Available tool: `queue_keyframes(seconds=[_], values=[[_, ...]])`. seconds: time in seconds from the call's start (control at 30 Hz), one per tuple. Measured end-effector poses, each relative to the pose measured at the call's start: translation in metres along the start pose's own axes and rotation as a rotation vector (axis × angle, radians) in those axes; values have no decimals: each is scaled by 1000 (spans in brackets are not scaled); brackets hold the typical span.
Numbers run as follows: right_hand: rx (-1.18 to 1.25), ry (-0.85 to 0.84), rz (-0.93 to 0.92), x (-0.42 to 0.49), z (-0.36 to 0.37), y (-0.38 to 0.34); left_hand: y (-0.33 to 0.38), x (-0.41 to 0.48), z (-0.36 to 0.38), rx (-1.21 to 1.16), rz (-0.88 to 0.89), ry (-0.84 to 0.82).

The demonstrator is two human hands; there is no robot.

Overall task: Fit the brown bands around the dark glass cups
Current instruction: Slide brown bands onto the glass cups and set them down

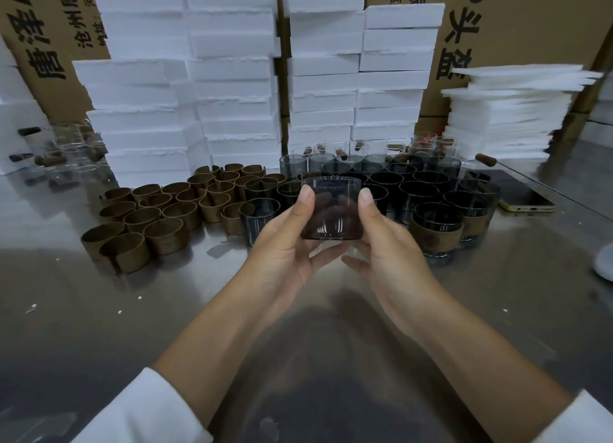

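Observation:
A bare dark glass cup [331, 210] is held up above the metal table [99, 326], with no band on it. My left hand [285, 240] grips its left side and my right hand [384, 243] grips its right side, thumbs near the rim. Several loose brown bands [159, 210] stand in a cluster on the left. Behind my hands stand several dark glass cups [411, 183]. One cup wearing a brown band [436, 233] stands at the right front of that group.
Stacks of white foam boxes [232, 77] and cardboard cartons [517, 21] line the back. Foam sheets [507, 117] are piled at the right, with a phone [520, 193] lying before them. Clear glasses [69, 157] stand at the far left. A white object [605, 260] sits at the right edge.

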State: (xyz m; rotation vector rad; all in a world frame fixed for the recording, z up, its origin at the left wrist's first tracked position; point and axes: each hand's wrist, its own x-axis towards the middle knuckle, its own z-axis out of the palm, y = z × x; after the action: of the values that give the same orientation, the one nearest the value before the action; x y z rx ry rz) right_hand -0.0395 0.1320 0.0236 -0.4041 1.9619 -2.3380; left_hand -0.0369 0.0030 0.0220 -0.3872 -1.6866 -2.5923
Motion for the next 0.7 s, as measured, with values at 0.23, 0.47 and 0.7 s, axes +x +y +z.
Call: queue_keyframes(seconds=[0.23,0.47,0.7], values=[[-53,27,-45,-3,2,-2,0,-1,0,152,27,199],[17,144,-84,-2,3,-3,-5,-3,2,243,19,136],[24,39,-23,-3,-5,-7,-2,-4,0,117,47,33]])
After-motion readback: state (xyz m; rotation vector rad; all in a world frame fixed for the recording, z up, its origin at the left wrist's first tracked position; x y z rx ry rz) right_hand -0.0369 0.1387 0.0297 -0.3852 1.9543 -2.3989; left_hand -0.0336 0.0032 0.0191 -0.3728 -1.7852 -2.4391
